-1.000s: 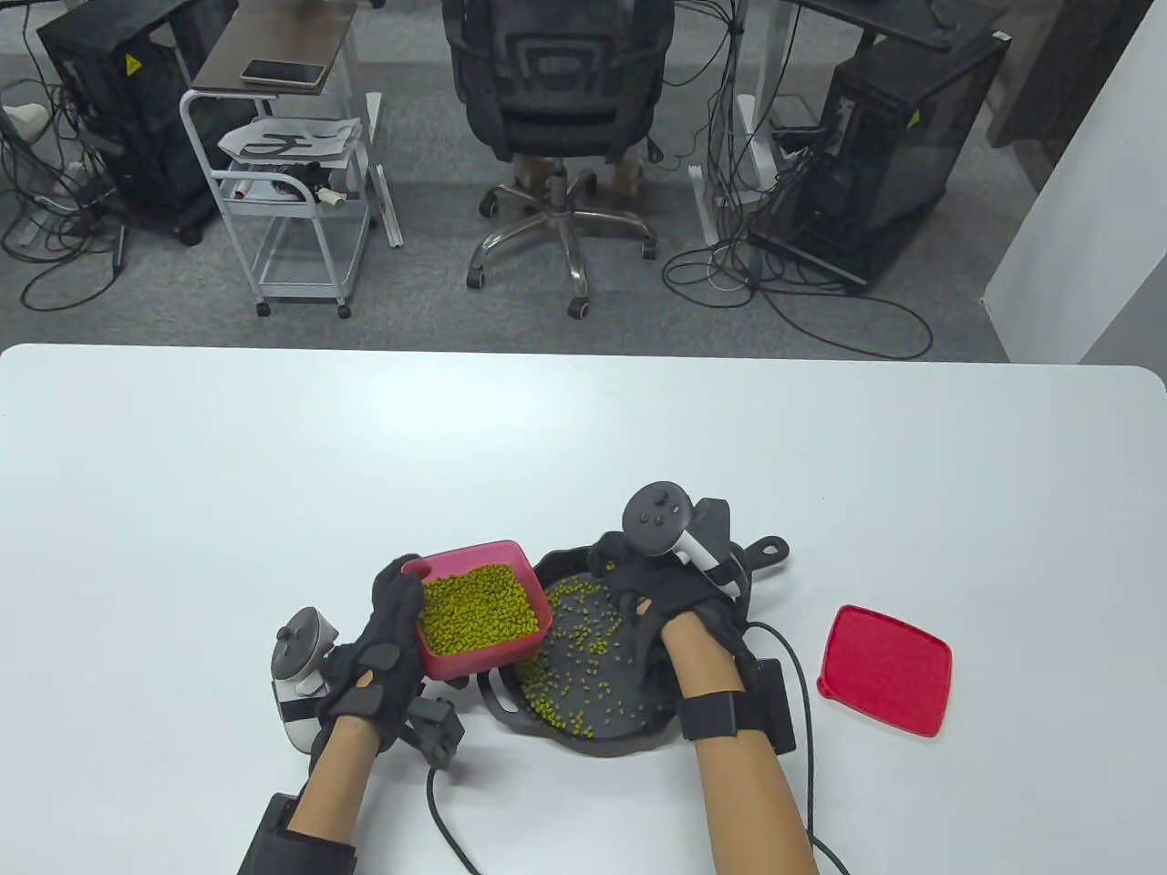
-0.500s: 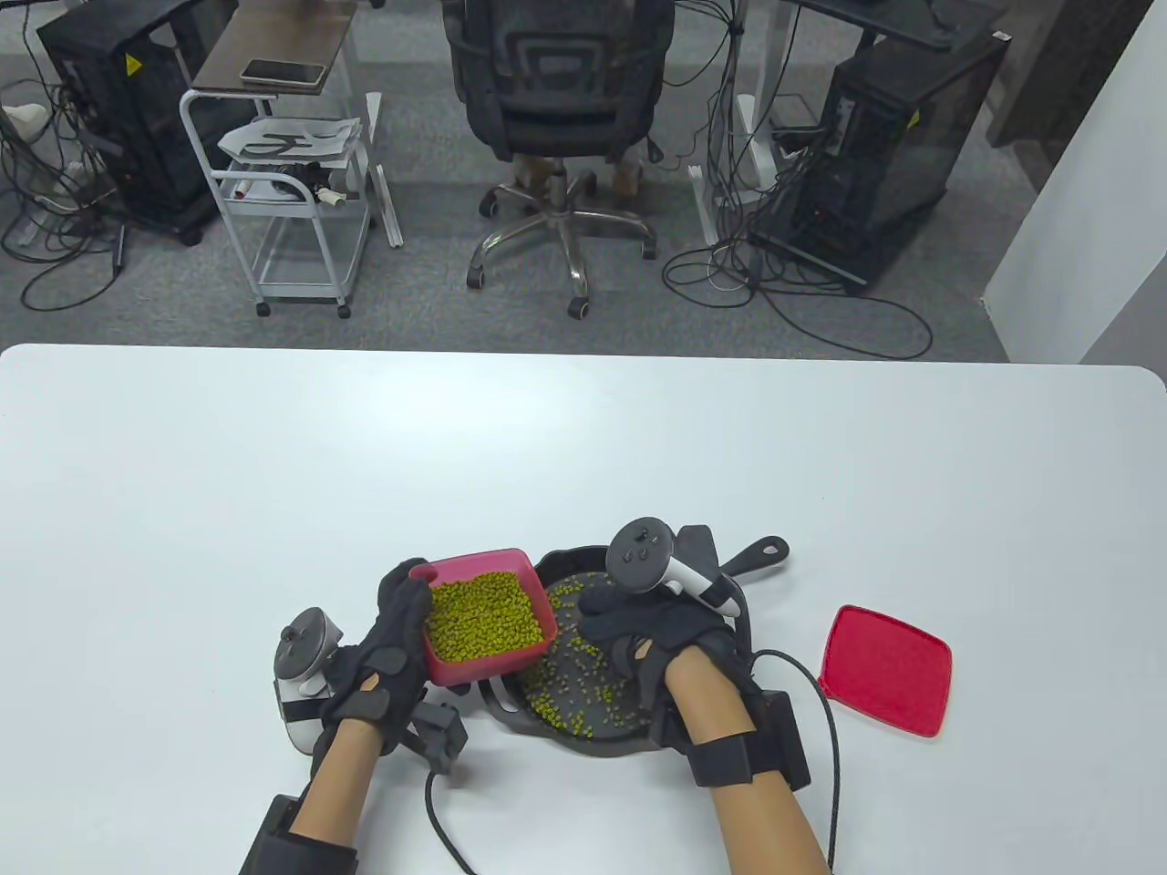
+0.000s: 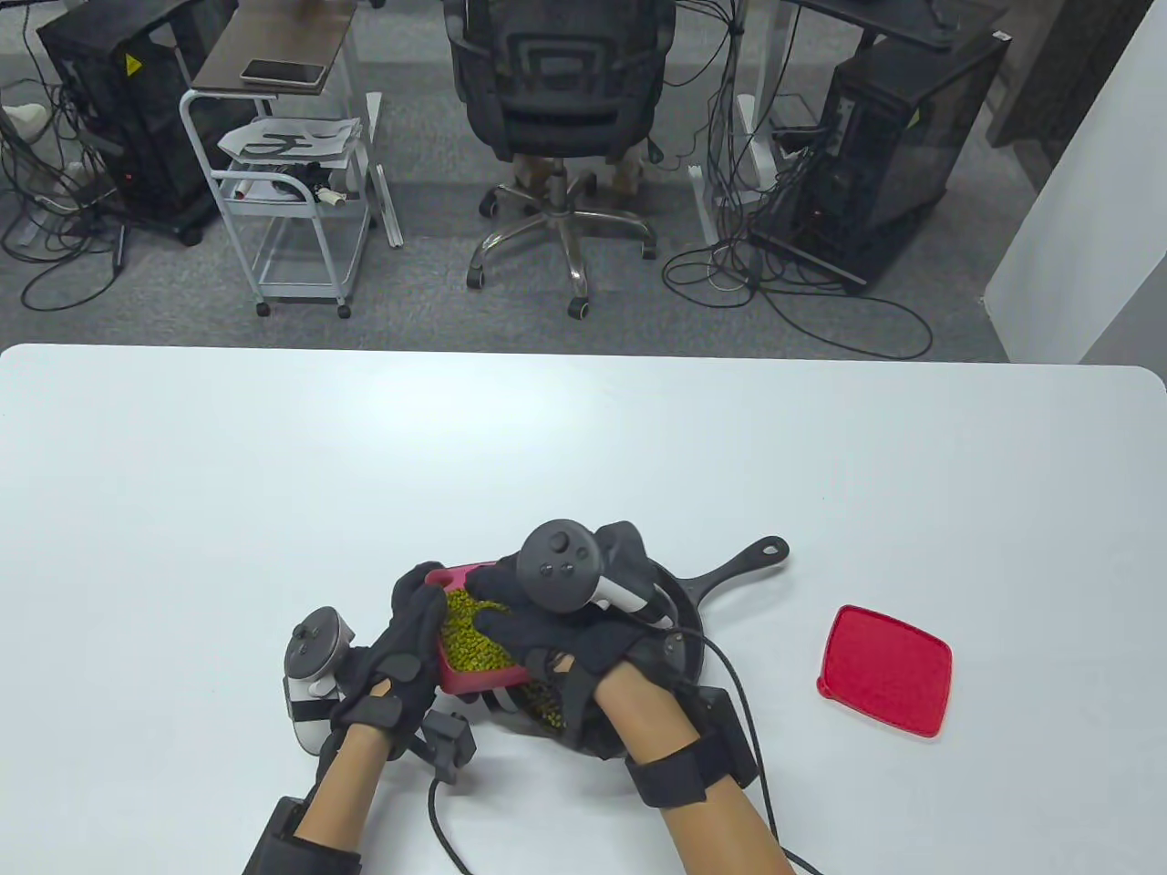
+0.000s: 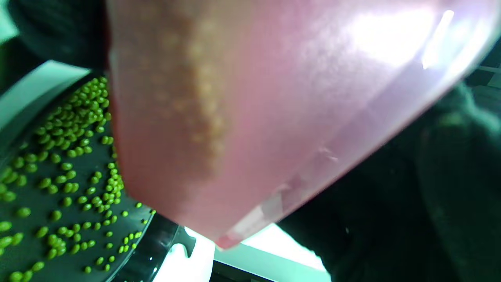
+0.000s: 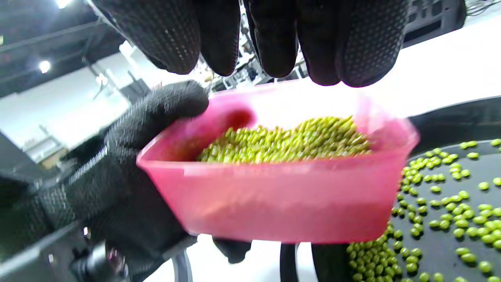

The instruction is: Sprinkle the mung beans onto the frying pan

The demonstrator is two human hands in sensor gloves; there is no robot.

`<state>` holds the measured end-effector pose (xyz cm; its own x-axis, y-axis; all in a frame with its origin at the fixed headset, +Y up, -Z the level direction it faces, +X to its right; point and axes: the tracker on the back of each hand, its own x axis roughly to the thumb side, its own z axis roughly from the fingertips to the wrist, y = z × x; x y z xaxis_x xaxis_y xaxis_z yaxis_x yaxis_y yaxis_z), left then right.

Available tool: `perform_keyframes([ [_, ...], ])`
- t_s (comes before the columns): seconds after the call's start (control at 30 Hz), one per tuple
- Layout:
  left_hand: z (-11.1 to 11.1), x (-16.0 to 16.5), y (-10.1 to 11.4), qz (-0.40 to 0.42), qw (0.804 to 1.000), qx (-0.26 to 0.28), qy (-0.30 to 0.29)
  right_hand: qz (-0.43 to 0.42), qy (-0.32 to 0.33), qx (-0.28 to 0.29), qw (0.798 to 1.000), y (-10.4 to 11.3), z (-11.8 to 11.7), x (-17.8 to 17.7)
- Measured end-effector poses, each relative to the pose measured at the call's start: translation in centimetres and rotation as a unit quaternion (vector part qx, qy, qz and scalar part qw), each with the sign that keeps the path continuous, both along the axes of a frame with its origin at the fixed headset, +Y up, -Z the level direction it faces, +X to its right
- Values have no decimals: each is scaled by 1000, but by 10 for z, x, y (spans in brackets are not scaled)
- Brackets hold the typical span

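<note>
My left hand [image 3: 410, 638] grips the pink tub [image 3: 479, 670] of mung beans [image 3: 469, 633] by its left wall and holds it over the left edge of the black frying pan [image 3: 695, 597]. In the right wrist view its thumb [image 5: 172, 103] hooks over the tub's rim [image 5: 282, 203]. My right hand [image 3: 515, 624] hovers over the tub, fingers [image 5: 344, 51] spread above the beans [image 5: 289, 141] without touching them. Loose beans [image 5: 442, 211] lie scattered in the pan [image 4: 43, 211]. The tub's underside [image 4: 274, 117] fills the left wrist view.
The tub's red lid [image 3: 884, 670] lies on the white table [image 3: 583, 437] to the right of the pan. The pan's handle [image 3: 752, 558] points to the far right. Glove cables trail off the near table edge.
My right hand has moved left from above the pan to above the tub. The left hand has shifted the tub slightly right and nearer, further over the pan.
</note>
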<state>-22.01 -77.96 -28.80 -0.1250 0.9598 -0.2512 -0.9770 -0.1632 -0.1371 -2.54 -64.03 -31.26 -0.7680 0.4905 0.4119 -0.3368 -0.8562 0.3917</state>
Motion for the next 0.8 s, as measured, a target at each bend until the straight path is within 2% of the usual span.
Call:
perform_keyframes([
  [0.13,2,2,1,22,1000,3,-5,81,10,-12,997,-15,-2,-21],
  [0.37,2,5,-1,47,999,1,-6,112,11,-80,990,-24,-9,-32],
  [0.6,3,5,2,37,999,9,-1,105,5,-90,990,-29,-14,-41],
  [0.8,3,6,-1,41,999,7,0,105,-9,-66,992,-32,-14,-47],
])
